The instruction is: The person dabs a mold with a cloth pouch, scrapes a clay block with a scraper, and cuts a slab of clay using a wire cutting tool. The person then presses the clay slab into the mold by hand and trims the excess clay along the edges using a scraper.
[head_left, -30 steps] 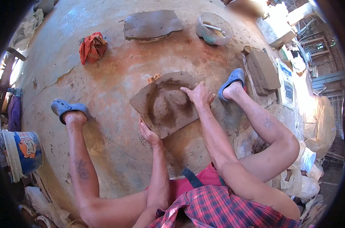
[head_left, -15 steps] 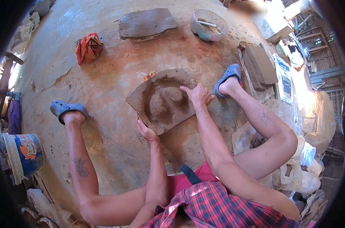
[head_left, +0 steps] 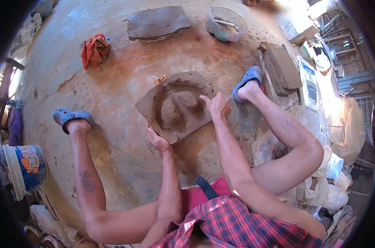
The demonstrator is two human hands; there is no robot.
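Observation:
A thick brown slab of wet clay, hollowed out with two rounded mounds inside a raised wall, lies on the floor between my legs. My left hand holds its lower left edge, fingers along the side and partly hidden by the clay. At the right rim is my right hand, its thumb stretched over onto the inner wall while the other fingers curl outside the edge. A small orange-brown scrap sticks out behind the slab's far edge.
Ahead lie a flat clay slab, a bowl with a white stick in it and a crumpled red cloth. Clay blocks stand to the right, near plastic bags. A blue-and-white bucket is at left.
My right thumb has shifted slightly along the inner wall and the hand has turned a little. My left hand keeps its place on the slab. The whole view has moved slightly.

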